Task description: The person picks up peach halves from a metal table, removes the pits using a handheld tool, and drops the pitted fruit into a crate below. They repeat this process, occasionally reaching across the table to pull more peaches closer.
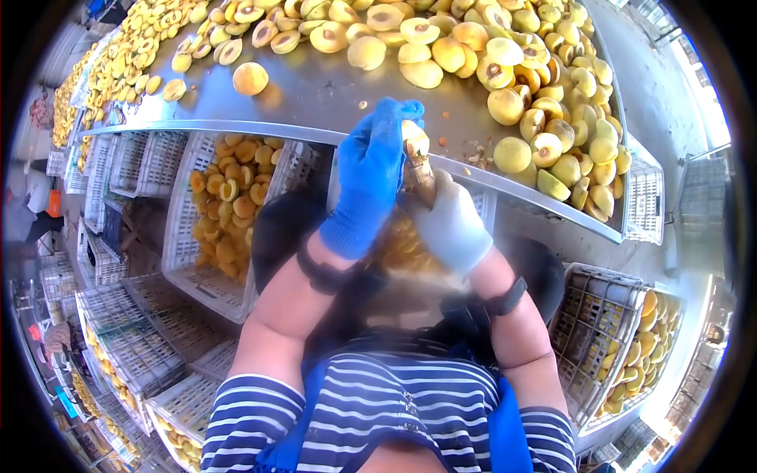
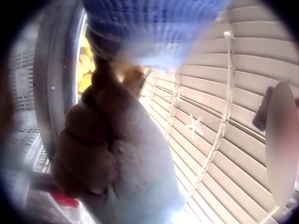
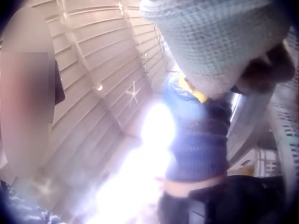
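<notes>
My left hand (image 1: 368,173), in a blue knitted glove, holds a pale yellow peach (image 1: 415,139) over the near edge of the metal table, its fingers bent about the fruit's far side. My right hand (image 1: 456,222), in a white glove, is just below and to the right, gripping a brown, tapered tool (image 1: 424,183) whose upper end meets the peach. I cannot tell the tool's kind. In the left wrist view the white-gloved hand (image 2: 135,154) appears as a fist with stained fingers. The blue glove (image 3: 198,135) faces it in the right wrist view.
Halved peaches (image 1: 386,17) lie heaped along the back and right of the metal table (image 1: 315,102). One peach (image 1: 251,79) sits apart at left. A crate (image 1: 180,229) of halves stands below left, another crate (image 1: 603,347) at right. More crates (image 1: 134,331) are stacked left.
</notes>
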A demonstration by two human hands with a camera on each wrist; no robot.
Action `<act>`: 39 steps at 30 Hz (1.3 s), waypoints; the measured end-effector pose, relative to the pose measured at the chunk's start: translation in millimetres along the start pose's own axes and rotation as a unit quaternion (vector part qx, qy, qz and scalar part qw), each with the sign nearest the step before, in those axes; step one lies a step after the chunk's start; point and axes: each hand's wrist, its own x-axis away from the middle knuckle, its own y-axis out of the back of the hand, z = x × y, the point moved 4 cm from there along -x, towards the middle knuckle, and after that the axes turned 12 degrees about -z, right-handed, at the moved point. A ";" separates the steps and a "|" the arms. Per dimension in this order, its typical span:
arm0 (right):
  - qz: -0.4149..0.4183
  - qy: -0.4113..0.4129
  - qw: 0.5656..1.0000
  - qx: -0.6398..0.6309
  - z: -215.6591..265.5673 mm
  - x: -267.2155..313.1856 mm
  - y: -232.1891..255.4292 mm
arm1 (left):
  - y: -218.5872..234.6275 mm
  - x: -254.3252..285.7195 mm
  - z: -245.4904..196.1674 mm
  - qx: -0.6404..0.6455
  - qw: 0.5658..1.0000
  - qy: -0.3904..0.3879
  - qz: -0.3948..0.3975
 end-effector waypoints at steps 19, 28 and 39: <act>0.157 -0.169 0.922 -0.312 -6.2 16.4 -18.3 | -6.2 -0.4 -5.6 -0.114 0.992 -0.009 0.044; 0.240 -0.200 0.896 -0.316 -6.9 27.8 -12.0 | -8.2 -10.3 -13.2 -0.322 0.907 -0.096 0.253; 0.199 -0.146 0.912 -0.327 0.4 31.6 -8.5 | -7.4 10.1 0.9 -0.009 0.966 0.056 0.253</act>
